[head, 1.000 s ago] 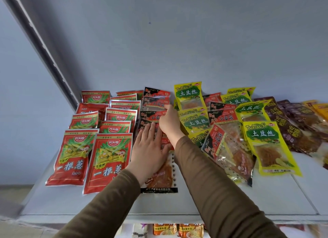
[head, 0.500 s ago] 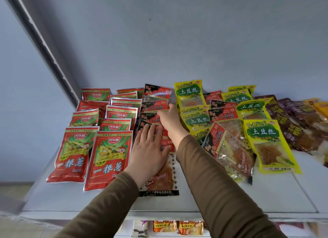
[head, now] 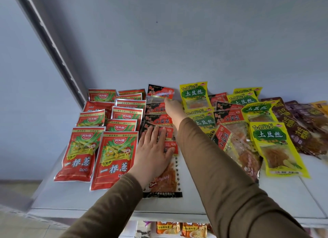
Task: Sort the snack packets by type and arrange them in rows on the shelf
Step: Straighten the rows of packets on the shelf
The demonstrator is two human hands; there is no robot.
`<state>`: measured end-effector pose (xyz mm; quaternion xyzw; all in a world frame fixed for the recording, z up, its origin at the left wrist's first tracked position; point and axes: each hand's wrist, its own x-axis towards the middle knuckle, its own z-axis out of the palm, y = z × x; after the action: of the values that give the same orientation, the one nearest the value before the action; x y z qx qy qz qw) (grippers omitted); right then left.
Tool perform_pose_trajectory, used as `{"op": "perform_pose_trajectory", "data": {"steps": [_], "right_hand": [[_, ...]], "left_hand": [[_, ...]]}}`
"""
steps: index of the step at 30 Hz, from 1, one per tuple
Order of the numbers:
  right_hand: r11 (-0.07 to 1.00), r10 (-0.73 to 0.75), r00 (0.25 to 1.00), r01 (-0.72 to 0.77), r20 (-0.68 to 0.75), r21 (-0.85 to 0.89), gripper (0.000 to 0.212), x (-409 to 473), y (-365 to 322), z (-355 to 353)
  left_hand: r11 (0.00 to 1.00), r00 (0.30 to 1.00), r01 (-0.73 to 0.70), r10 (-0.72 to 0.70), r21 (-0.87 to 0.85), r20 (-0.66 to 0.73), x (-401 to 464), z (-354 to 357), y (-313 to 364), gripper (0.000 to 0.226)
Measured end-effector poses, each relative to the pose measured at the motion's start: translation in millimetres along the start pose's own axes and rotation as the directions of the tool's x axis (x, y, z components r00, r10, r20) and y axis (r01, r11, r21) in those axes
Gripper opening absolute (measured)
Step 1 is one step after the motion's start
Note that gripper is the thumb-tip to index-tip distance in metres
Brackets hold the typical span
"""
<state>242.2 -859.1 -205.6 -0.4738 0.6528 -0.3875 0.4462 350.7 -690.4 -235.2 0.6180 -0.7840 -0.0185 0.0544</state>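
Reaching farther back than a second ago, the right hand point(head: 173, 108) has moved from the middle of the black-and-red column up to its rearmost packet.

Nearest, below the front edge of the white metal shelf point(head: 106, 200), orange snack bags point(head: 181, 229) show on a lower level. On the shelf, the left hand point(head: 152, 154) lies flat, fingers spread and released, pressing on the front black-and-red clear-window gluten packets point(head: 165, 181), which overlap in a column running towards the wall. Just left of it, two rows of glossy red foil packets with green onion pictures point(head: 113, 158) lie overlapped. To the right, another black-and-red packet point(head: 236, 149) lies tilted against the yellow-and-green potato-shred packets point(head: 273, 145), and dark brown packets point(head: 298, 129) spread beyond them at the far right.

Farther back, the right hand's fingertips touch the lower edge of the rearmost black-and-red packet point(head: 160, 93) near the grey wall point(head: 177, 42); whether its grip is pinching the packet or only pushing it cannot be told.
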Motion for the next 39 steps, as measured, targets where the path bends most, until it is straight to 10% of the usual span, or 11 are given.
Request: {"op": "perform_pose_trajectory", "data": {"steps": [7,17,26,36,39], "right_hand": [[0.940,-0.128,0.982,0.076,-0.137,-0.333,0.047,14.0,-10.9,-1.4],[0.870,-0.454,0.859,0.370,-0.235,-0.327,0.032,18.9,-11.4,-8.6],[0.959,-0.029,0.999,0.040,-0.040,0.280,0.014,13.4,-8.8,-5.5],[0.962,-0.050,0.999,0.046,0.010,0.268,0.014,-14.7,-28.0,-11.2],[0.975,-0.141,0.988,0.148,-0.056,0.166,0.049,-37.1,-42.2,-28.8]], "left_hand": [[1.000,1.000,-0.007,0.007,0.003,0.006,-0.2,0.3,-0.8,0.077],[1.000,0.999,-0.029,0.029,0.003,-0.021,1.5,-0.3,-0.2,0.077],[0.999,0.999,0.017,-0.015,-0.049,0.036,3.3,0.4,3.9,0.079],[1.000,0.999,0.011,-0.011,0.006,-0.043,-4.1,-9.0,-0.2,0.081],[1.000,0.996,0.008,-0.010,-0.026,-0.091,-27.8,-18.2,-7.4,0.079]]}}
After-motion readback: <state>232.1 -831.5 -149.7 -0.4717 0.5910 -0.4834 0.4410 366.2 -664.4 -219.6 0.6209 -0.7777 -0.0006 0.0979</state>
